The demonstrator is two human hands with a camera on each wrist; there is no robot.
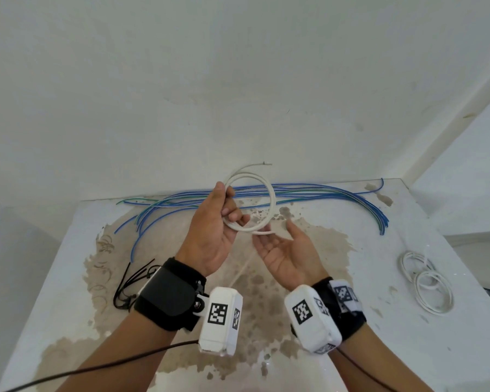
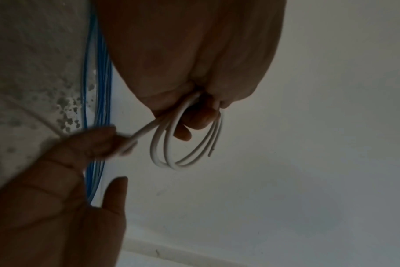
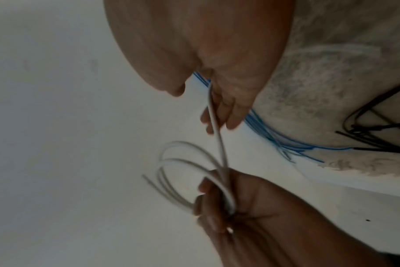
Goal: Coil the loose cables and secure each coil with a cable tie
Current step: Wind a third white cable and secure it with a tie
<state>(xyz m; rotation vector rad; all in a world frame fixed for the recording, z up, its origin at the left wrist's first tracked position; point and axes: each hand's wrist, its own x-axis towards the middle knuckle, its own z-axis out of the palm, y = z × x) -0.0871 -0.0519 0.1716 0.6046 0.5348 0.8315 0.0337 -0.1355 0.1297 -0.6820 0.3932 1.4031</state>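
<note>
My left hand [image 1: 232, 210] is raised above the table and grips a white cable coil [image 1: 268, 188] of a few loops, with thumb and fingers curled round its near-left side. The coil's free end [image 1: 262, 164] sticks out at the top. A loose strand of the white cable [image 1: 262, 232] leads from the coil into my right hand [image 1: 272, 236], which lies palm up. It runs between the loosely curled fingers [image 3: 233, 117], while the thumb stays apart. In the left wrist view the coil [image 2: 183, 162] hangs below my left fingers.
Several loose blue cables [image 1: 309, 190] lie along the table's far edge by the wall. Black cable ties [image 1: 130, 281] sit at the left near my left wrist. Two white coils [image 1: 425, 281] rest at the right of the stained white table [image 1: 379, 335].
</note>
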